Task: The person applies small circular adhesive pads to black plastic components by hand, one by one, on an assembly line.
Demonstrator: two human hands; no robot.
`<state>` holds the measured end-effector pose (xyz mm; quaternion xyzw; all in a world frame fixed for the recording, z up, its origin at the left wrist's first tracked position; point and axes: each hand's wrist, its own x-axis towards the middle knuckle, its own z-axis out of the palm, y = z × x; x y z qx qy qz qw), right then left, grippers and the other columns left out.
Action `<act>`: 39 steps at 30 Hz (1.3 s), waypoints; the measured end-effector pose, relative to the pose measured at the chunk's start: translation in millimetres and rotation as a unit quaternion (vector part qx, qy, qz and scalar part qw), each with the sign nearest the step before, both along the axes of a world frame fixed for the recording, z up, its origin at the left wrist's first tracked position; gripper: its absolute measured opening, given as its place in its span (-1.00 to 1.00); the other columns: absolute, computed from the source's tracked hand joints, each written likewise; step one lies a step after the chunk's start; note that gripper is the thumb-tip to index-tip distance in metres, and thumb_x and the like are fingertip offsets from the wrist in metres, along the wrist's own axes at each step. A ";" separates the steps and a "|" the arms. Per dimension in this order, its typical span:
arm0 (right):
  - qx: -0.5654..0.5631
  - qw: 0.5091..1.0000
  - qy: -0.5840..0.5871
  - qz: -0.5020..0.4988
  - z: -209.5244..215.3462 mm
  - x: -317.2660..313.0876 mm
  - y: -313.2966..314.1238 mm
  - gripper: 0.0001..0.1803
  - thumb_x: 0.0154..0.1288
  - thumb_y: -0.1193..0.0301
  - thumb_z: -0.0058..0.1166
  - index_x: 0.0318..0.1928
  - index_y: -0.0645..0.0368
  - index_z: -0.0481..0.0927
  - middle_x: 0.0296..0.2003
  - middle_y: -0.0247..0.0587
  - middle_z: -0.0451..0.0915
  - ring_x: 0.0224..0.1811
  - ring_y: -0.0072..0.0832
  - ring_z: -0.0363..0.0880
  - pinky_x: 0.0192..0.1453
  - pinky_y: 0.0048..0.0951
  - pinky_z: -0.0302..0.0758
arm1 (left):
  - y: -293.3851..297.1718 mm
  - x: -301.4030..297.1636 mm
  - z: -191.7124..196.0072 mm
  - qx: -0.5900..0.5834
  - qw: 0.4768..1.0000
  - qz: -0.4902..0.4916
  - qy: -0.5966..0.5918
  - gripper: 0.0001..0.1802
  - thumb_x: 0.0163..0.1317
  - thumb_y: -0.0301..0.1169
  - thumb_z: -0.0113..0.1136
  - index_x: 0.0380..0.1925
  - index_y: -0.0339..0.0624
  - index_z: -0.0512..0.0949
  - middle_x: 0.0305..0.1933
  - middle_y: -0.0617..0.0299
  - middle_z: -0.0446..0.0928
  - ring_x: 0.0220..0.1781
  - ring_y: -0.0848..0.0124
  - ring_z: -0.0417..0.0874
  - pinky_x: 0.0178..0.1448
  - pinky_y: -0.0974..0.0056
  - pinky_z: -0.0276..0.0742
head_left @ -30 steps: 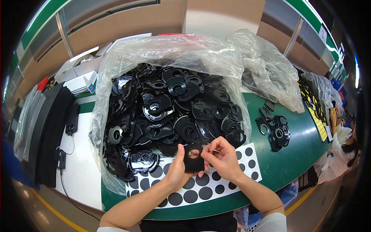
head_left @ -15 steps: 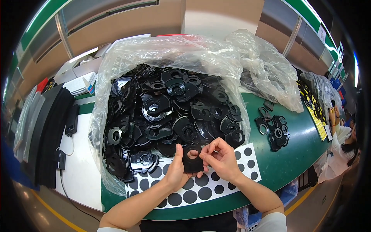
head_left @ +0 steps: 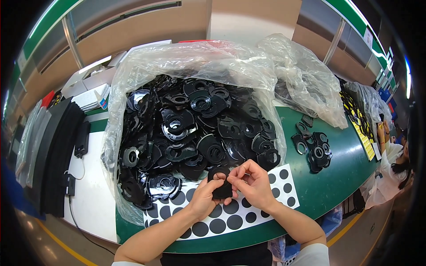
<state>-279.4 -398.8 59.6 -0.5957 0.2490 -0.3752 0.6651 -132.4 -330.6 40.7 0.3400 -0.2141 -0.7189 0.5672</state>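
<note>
Both hands hold one small black plastic part (head_left: 221, 189) with a round opening, just above a white sheet (head_left: 248, 213) of black round stickers. My left hand (head_left: 205, 198) grips the part from the left and underneath. My right hand (head_left: 252, 182) pinches at its upper right edge with fingertips bent in. Directly behind the hands a big clear plastic bag (head_left: 186, 66) lies open, heaped with several black plastic parts (head_left: 186, 128) of the same kind.
A small pile of black parts (head_left: 315, 148) lies on the green table (head_left: 333, 181) to the right. A second clear bag (head_left: 301, 75) sits behind it. Dark foam strips (head_left: 53, 150) and a cable lie at left. Another person (head_left: 392, 164) is at the far right.
The black part has been turned in my hands, so its round hole no longer faces me. Both hands stay over the sticker sheet.
</note>
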 end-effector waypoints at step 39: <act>-0.263 0.906 0.273 -0.190 1.4 -6.3 -1.0 -0.61 -0.08 0.20 0.34 -0.66 0.17 0.42 -0.77 -0.35 0.42 -0.77 -0.51 0.39 -0.69 -0.48 0.27 | 2.0 -7.0 -3.6 -0.126 0.972 -0.099 -0.175 -0.02 0.17 0.41 -0.68 0.37 -0.11 -0.22 -0.27 0.12 0.50 -0.32 0.46 0.54 -0.40 0.46 0.36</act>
